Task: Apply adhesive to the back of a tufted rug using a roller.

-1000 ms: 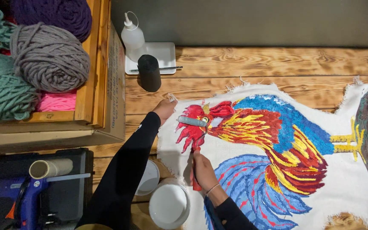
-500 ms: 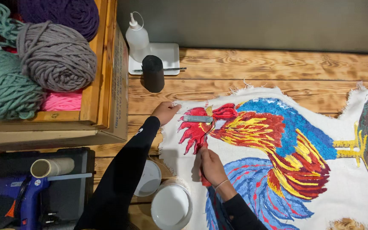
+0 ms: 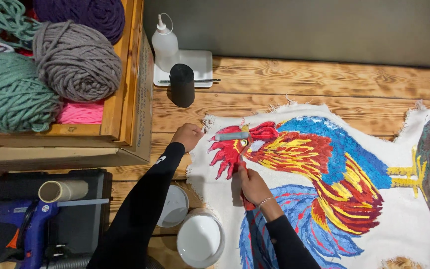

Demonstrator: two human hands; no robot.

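Note:
A tufted rooster picture point(image 3: 324, 164) in red, yellow and blue lies on a frayed white cloth point(image 3: 404, 229) spread over the wooden table. My left hand point(image 3: 187, 135) is curled on the cloth's left edge, next to the rooster's grey beak point(image 3: 231, 135). My right hand point(image 3: 252, 185) is closed on a thin red-handled tool point(image 3: 247, 203). The tool's tip rests at the red wattle point(image 3: 227, 157) under the beak. What kind of tool it is cannot be made out. Both arms wear black sleeves.
A wooden crate point(image 3: 130, 99) at the left holds grey point(image 3: 75, 60), green and purple yarn balls. Behind the cloth stand a white squeeze bottle point(image 3: 165, 42), a white tray point(image 3: 197, 62) and a black cylinder point(image 3: 182, 84). A blue glue gun point(image 3: 21, 219), a cardboard tube and two white bowls point(image 3: 200, 239) sit near me.
My right hand has crept a little up toward the rooster's head with the tool. My left hand stays on the cloth's edge. The view shifted slightly.

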